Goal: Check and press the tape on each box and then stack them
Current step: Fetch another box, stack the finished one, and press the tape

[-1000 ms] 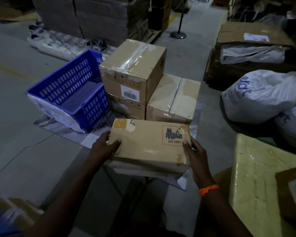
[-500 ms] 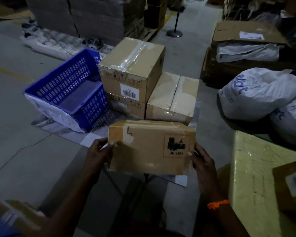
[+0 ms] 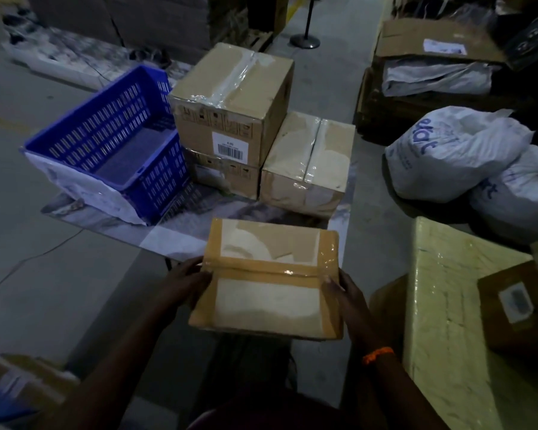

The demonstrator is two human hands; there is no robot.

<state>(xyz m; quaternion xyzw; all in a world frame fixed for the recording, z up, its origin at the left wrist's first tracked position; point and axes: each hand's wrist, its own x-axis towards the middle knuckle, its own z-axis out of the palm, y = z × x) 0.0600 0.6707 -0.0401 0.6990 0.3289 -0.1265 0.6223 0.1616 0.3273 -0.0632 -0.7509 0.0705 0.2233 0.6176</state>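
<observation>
A small cardboard box (image 3: pixel 267 283) is held at the near edge of the table (image 3: pixel 171 240), gripped at one end by the left hand (image 3: pixel 184 283) and at the other by the right hand (image 3: pixel 347 294), its taped face turned up. A brown tape strip (image 3: pixel 261 270) is seen running across it. Behind, two stacked boxes (image 3: pixel 230 119) are flanked by a third box (image 3: pixel 308 162) and a blue basket (image 3: pixel 106 131).

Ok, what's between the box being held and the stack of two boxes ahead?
Nothing stands there. In the head view, only the glossy floor sheet shows between the held box and the two-box stack.
</observation>
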